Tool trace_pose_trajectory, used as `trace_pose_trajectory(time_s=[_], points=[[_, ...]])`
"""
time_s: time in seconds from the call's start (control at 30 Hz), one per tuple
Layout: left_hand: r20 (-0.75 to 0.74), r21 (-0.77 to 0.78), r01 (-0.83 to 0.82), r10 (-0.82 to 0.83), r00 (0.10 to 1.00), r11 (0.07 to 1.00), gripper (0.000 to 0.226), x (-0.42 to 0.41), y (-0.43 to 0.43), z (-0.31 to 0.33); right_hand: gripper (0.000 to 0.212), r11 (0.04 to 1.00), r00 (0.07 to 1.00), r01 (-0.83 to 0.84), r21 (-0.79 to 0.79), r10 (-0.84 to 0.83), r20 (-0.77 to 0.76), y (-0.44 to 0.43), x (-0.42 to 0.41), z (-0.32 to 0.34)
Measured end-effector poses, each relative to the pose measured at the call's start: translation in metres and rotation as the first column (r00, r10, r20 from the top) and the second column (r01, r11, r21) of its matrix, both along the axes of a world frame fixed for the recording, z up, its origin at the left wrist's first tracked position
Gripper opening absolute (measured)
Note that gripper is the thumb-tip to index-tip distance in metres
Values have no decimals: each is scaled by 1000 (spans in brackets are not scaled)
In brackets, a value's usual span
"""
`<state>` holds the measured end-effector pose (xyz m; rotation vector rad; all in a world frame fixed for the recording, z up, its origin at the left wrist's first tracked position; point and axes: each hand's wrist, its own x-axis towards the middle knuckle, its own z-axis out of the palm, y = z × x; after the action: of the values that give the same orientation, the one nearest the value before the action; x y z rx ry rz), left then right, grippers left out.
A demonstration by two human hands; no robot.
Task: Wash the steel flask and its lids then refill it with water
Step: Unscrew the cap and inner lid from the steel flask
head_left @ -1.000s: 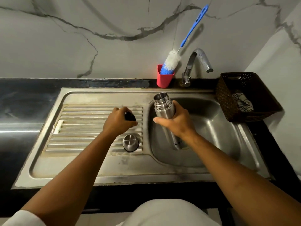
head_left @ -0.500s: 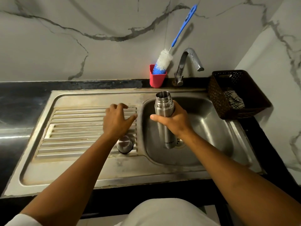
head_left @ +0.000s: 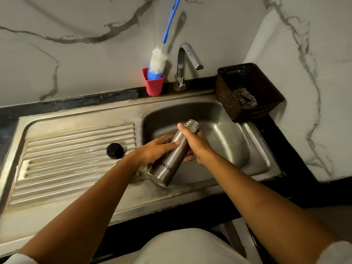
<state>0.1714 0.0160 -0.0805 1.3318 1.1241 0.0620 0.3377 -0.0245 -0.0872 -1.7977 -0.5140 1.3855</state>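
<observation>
- Leaning at a slant in the head view, the flask (head_left: 169,159) is held over the sink (head_left: 238,141). Its base is above the basin's near-left rim, and its uncapped, threaded mouth points toward the far right.
- The right hand (head_left: 196,147) grips the flask's upper part, with the thumb laid along the neck and the fingers curled under the body.
- The left hand (head_left: 154,151) lays fairly straight fingers flat against the flask's left side at mid-height. Its thumb is hidden, so no wrap around the flask can be seen.
- A black lid (head_left: 114,150) lies on the ribbed drainboard (head_left: 66,159) near its right edge, just left of the left wrist and apart from the flask.
- The tap (head_left: 187,60) stands at the basin's far edge, its spout reaching over the basin.
- A red cup (head_left: 154,84) stands at the worktop's back edge, just left of the tap. It holds a brush (head_left: 159,61) whose blue handle leans up the wall.
- A basket (head_left: 224,92) sits at the worktop's far right corner, touching the sink's rim, with a checked cloth (head_left: 244,99) inside.
</observation>
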Motion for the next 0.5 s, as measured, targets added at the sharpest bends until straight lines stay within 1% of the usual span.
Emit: trace_pose_trajectory(time_s=[0.13,0.2,0.23,0.27,0.3,0.4,0.5], points=[[-25,-55,27,-29,999,998,73,6,3,-6,65,996,996,-14,-90,7,-84,-8,5,-6],[-31,-74,36,-38,999,997,91,9,4,-5,66,992,993,-19,-124,4,-120,-11,8,-9],[-31,-83,42,-45,999,996,95,10,5,-5,67,991,991,-22,-135,3,-135,-11,9,-9],[-26,-91,49,-51,998,995,95,12,6,-4,67,990,989,-23,-142,2,-148,-11,10,-10],[-19,-97,52,-54,998,994,90,13,7,-3,67,989,988,-25,-146,2,-156,-11,11,-10],[-17,-102,42,-44,999,994,65,16,10,3,65,989,985,-31,-146,6,-171,-10,15,-6],[-5,-101,51,-52,999,994,58,20,12,12,63,991,984,-37,-132,14,-176,-9,19,-1]])
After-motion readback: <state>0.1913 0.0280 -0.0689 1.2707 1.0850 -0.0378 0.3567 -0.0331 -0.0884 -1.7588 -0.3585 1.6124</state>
